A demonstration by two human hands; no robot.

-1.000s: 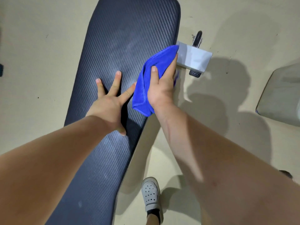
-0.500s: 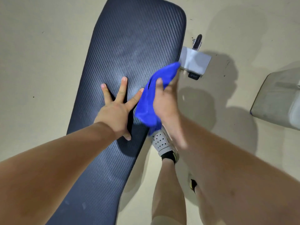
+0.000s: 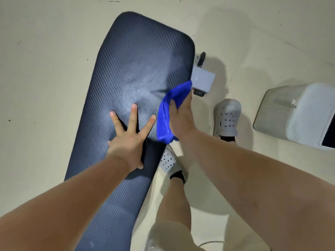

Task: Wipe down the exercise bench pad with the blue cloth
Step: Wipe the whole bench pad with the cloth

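Observation:
The dark textured bench pad (image 3: 137, 66) runs from the lower left up to the top middle of the head view. My left hand (image 3: 129, 140) lies flat on the pad's middle with its fingers spread. My right hand (image 3: 181, 120) grips the blue cloth (image 3: 166, 115) and holds it against the pad's right side edge. The cloth hangs folded over that edge, and part of it is hidden behind my palm.
A grey metal bench foot (image 3: 203, 81) with a small black wheel (image 3: 201, 58) sticks out right of the pad. My two feet in white perforated clogs (image 3: 227, 117) stand on the beige floor. A pale grey box-like object (image 3: 297, 115) sits at the right.
My right hand has slid the cloth from the pad's top surface onto its right side edge. The camera has pulled back and my feet have stepped forward. The left hand stays flat.

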